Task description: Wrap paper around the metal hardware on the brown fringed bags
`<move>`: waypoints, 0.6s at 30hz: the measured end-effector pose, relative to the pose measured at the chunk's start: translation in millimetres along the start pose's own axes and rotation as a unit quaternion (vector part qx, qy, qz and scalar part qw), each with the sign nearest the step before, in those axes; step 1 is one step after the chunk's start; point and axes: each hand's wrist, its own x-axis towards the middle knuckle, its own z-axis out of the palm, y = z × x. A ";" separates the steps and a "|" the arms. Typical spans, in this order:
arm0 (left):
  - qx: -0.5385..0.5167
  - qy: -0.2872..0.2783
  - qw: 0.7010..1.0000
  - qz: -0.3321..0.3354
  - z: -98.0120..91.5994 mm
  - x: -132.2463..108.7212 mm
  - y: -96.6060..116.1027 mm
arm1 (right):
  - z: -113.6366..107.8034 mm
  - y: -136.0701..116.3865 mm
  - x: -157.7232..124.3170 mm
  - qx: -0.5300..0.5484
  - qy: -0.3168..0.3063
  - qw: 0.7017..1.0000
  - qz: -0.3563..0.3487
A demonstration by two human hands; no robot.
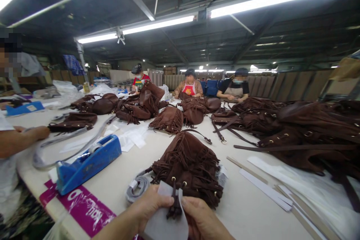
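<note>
A dark brown fringed bag lies on the table in front of me, gold eyelets along its near edge. Two drawstring cords with a tassel come out of the eyelets toward me. Under the tassel is a sheet of white tissue paper. My left hand pinches the paper's left side, thumb against the cords. On the other side my right hand pinches the paper's right edge, its fingers partly hidden below. A strap wrapped in grey film lies coiled left of the bag.
A blue tape dispenser stands at the left, by a purple printed strip. More brown bags are heaped right and behind. Paper strips lie at the right. A co-worker's hand is at the left edge; several people sit across the table.
</note>
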 end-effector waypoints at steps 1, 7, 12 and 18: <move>0.006 0.003 1.000 0.007 0.0 0.3 -1.4 | -0.7 5.2 2.8 -0.001 0.011 1.000 -0.009; 0.055 0.021 0.997 0.054 9.2 -4.9 2.5 | -1.8 15.2 8.6 -0.041 0.062 0.995 -0.071; 0.076 0.024 0.991 0.109 24.6 -9.4 4.2 | -2.9 22.6 12.6 -0.259 0.213 0.928 -0.165; -0.008 0.006 0.997 0.075 22.7 -15.1 -1.3 | -2.7 35.2 23.0 -0.404 0.326 0.818 -0.248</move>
